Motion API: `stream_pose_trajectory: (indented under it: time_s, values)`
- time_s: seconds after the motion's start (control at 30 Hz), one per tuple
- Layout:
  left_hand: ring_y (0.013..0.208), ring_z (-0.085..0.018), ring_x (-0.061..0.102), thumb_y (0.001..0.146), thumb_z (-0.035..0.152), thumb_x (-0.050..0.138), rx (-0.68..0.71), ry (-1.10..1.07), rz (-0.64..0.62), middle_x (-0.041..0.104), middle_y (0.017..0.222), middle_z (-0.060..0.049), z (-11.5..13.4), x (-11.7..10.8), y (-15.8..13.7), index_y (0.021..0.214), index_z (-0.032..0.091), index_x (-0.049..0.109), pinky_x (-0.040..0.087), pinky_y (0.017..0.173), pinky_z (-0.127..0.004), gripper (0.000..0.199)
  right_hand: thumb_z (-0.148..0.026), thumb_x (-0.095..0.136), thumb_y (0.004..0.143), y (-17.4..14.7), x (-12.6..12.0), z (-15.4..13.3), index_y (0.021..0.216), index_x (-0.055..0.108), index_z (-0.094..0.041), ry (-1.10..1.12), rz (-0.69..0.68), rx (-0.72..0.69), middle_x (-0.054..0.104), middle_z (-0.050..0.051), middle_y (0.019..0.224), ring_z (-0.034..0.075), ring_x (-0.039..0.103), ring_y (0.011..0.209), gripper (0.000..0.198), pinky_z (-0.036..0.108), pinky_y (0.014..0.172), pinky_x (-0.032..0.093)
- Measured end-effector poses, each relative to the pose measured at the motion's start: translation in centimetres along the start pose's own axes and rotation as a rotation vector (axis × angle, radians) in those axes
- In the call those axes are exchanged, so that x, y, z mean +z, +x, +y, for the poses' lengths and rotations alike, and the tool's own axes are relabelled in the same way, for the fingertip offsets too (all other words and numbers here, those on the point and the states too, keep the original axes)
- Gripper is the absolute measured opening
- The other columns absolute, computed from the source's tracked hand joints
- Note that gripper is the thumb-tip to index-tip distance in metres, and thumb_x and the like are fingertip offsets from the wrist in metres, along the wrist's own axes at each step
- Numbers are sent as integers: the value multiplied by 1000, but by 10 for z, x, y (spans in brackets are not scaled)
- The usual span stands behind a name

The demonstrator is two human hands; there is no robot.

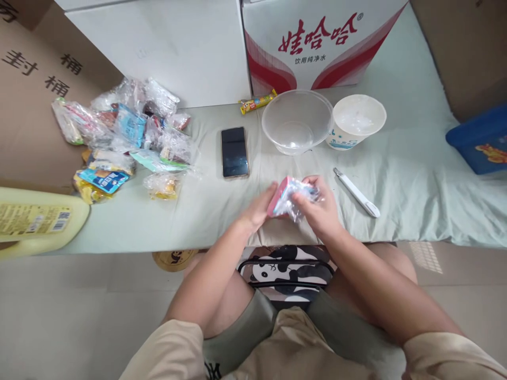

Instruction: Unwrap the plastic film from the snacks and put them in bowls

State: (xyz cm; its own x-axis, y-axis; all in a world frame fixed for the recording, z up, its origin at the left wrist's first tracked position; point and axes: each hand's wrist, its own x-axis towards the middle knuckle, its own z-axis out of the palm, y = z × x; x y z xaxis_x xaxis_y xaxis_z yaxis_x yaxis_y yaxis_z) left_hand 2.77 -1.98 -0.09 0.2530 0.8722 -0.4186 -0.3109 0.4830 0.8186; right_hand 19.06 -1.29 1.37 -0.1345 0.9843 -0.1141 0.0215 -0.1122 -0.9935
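Note:
Both hands meet over the front of the cloth-covered surface around a small pink and clear plastic packet. My left hand grips its pink side, with the fingers partly hidden behind it. On the crinkled clear end, my right hand is closed, thumb on top. What the packet contains I cannot make out. To the right of my right hand lies a white utility knife. Beyond the hands stand a clear plastic bowl and a white paper tub with clear plastic inside.
A dark phone lies left of the bowl, and a yellow snack stick behind it. Several wrapped snacks are heaped at the left, near a yellow jug. Cardboard boxes line the back; a blue container stands at right.

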Motion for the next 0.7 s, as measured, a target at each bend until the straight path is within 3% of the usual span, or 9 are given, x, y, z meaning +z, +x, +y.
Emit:
stream_pose_trajectory:
  time_s: [0.1,0.17,0.23,0.33,0.43,0.5,0.53,0.63,0.7]
  values:
    - [117,-29,65,75,73,72,107,-48,-36,65,131,-8,-1,6,-2,129,29,57,56,96,-42,71,-70,73,77,5,5,6,102,44,-25,-16,245,40,54,0,89,16,56,76,59,30,66,48]
    - [127,-28,59,70,62,84,275,-15,-41,55,143,-6,-3,13,0,139,34,45,51,106,-44,84,-71,69,79,6,9,8,108,43,-25,-9,227,56,57,3,96,19,60,83,60,33,73,52]
    - [128,-27,59,69,54,88,394,39,30,52,143,-6,-3,16,5,138,34,41,49,108,-43,85,-71,56,88,6,9,8,115,43,-26,-31,119,14,60,5,104,21,63,92,55,38,80,55]
    - [115,-24,63,67,52,90,488,86,194,55,133,-6,0,4,16,129,33,42,56,95,-37,80,-62,39,98,9,-9,1,124,50,-26,-229,11,-194,62,9,119,25,63,108,46,44,92,54]
    - [94,-17,65,68,47,90,552,149,294,57,113,-2,6,-16,21,122,33,41,56,77,-28,74,-49,50,93,13,-51,-4,116,61,-23,-674,180,-355,64,13,115,30,61,110,37,49,98,50]
    - [83,-13,62,72,41,87,599,228,338,56,103,0,9,-26,20,117,32,42,53,70,-24,65,-45,57,87,13,-83,-2,112,64,-21,-964,353,-301,65,15,109,33,61,106,35,53,97,48]
    - [80,-12,60,74,37,85,621,279,352,55,100,1,9,-29,19,116,31,43,52,68,-23,60,-44,60,84,12,-98,0,111,65,-19,-1075,373,-242,65,16,108,35,61,105,37,55,96,47]
    - [79,-11,59,76,25,78,643,462,375,56,102,0,5,-31,12,119,29,43,51,69,-24,56,-43,60,83,4,-128,4,104,68,-18,-1249,252,-67,67,19,107,38,62,103,34,55,91,48]
    - [87,-13,62,75,21,77,635,566,376,58,111,-3,1,-27,9,125,28,42,53,75,-26,61,-40,56,86,-2,-131,-1,99,68,-19,-1198,211,6,70,17,98,34,66,94,28,50,84,50]
